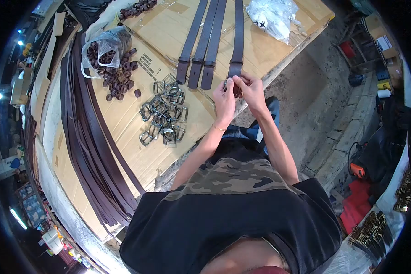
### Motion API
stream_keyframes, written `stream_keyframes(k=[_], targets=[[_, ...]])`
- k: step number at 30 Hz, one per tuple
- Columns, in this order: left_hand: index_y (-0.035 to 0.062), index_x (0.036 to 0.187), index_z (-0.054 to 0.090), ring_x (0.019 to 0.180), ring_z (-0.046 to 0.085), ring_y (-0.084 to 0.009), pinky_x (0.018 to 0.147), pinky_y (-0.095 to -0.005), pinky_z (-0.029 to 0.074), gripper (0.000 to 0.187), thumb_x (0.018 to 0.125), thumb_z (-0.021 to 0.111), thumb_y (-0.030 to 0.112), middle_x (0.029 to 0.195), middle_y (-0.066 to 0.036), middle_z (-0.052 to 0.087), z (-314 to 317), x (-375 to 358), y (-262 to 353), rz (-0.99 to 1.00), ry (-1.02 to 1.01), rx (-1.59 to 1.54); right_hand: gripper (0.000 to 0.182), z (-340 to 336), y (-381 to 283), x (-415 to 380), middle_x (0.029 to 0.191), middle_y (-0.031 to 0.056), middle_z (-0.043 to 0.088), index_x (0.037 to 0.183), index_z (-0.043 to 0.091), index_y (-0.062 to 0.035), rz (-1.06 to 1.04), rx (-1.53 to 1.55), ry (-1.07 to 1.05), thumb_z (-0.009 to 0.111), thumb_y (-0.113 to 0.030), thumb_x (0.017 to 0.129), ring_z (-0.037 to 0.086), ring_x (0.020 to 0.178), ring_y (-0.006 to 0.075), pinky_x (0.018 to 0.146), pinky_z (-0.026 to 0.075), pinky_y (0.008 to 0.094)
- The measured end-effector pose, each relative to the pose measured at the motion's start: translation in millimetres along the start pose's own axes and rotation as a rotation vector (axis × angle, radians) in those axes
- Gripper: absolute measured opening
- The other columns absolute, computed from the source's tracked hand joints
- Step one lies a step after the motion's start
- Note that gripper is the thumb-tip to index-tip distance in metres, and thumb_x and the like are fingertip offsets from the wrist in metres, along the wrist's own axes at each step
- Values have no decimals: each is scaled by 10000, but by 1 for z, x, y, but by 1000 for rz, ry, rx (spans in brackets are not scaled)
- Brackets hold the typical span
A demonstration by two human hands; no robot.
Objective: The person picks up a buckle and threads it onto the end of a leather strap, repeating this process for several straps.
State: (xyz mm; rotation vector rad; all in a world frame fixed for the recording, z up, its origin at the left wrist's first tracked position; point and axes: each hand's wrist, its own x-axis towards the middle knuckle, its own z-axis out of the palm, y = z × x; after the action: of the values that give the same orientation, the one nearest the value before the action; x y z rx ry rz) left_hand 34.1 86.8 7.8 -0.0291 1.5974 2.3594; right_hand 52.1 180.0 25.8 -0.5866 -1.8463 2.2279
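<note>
- Dark brown leather: the belt strap (238, 32) runs away across the cardboard-covered table (137, 114), its near end reaching both hands at the table's edge.
- The left hand (224, 98) has its fingers pinched together on a small metal buckle (225, 85) at the strap's tip.
- The right hand (250, 89) curls its fingers closed around the same strap end, touching the left hand's fingertips.
- Three more straps (204, 36) lie just left of the held one.
- A heap of loose buckles (164, 114) sits left of the hands, with leather loops (116, 75) beyond it.
</note>
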Motion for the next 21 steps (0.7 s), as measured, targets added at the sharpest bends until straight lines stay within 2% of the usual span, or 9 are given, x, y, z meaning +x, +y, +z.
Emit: stream_keyframes(k=[3, 5, 6, 8, 11, 12, 16, 19, 21], targets=[[-2, 813, 566, 592, 486, -73, 518, -246, 405, 306, 975, 504, 251, 701, -3, 541, -6, 3, -11, -2, 6, 42, 173, 5, -10, -5, 651, -15, 588, 956, 656, 46, 38, 12, 90, 615, -112, 900, 460, 507, 34, 429, 353, 214], [0, 874, 597, 667, 549, -82, 591, -242, 443, 231, 960, 540, 207, 789, -26, 604, -10, 6, -12, -40, -46, -155, 178, 6, -11, -4, 658, -6, 597, 957, 652, 55, 30, 49, 109, 619, -108, 895, 471, 505, 36, 424, 361, 213], [0, 874, 597, 667, 549, -82, 591, -242, 443, 231, 960, 540, 207, 789, -26, 604, -8, 5, -7, -39, -49, -152, 183, 7, -10, -4, 665, 3, 607, 959, 648, 64, 24, 85, 128, 624, -104, 891, 481, 502, 38, 420, 368, 212], [-16, 905, 589, 673, 574, -108, 614, -261, 465, 189, 961, 528, 154, 801, -51, 618, -7, 2, 1, -113, -146, -18, 187, 3, -3, 0, 665, 11, 612, 942, 645, 67, 42, 115, 112, 632, -111, 886, 484, 485, 43, 408, 371, 212], [-32, 942, 572, 669, 585, -131, 633, -268, 481, 166, 967, 501, 116, 800, -65, 619, -13, 7, 0, -100, -251, -62, 189, -5, 0, 7, 660, 23, 618, 906, 640, 63, 70, 174, 37, 647, -125, 879, 479, 452, 54, 381, 365, 214], [-32, 942, 572, 669, 585, -131, 633, -268, 481, 166, 967, 501, 116, 800, -65, 619, -14, 7, 0, -102, -254, -63, 188, -7, -2, 8, 655, 27, 618, 887, 639, 55, 83, 206, -22, 653, -132, 877, 471, 436, 59, 367, 358, 217], [-38, 958, 558, 679, 594, -140, 654, -273, 496, 158, 971, 484, 100, 806, -80, 622, -16, 6, -4, -98, -300, -28, 190, -8, -11, 13, 638, 41, 618, 864, 632, 49, 118, 121, 11, 643, -140, 885, 467, 413, 65, 330, 330, 224], [-39, 963, 561, 694, 603, -139, 665, -276, 502, 158, 969, 488, 101, 834, -89, 632, -17, 9, -6, -96, -321, -46, 185, -6, -11, 14, 648, 44, 628, 883, 637, 55, 99, 170, 13, 648, -130, 880, 467, 407, 63, 320, 324, 228], [-42, 971, 565, 706, 608, -135, 670, -278, 503, 161, 967, 495, 103, 853, -94, 638, -17, 8, -3, -97, -325, -55, 178, -4, -15, 12, 667, 47, 636, 894, 639, 58, 97, 136, 31, 649, -119, 878, 496, 438, 66, 346, 360, 224]])
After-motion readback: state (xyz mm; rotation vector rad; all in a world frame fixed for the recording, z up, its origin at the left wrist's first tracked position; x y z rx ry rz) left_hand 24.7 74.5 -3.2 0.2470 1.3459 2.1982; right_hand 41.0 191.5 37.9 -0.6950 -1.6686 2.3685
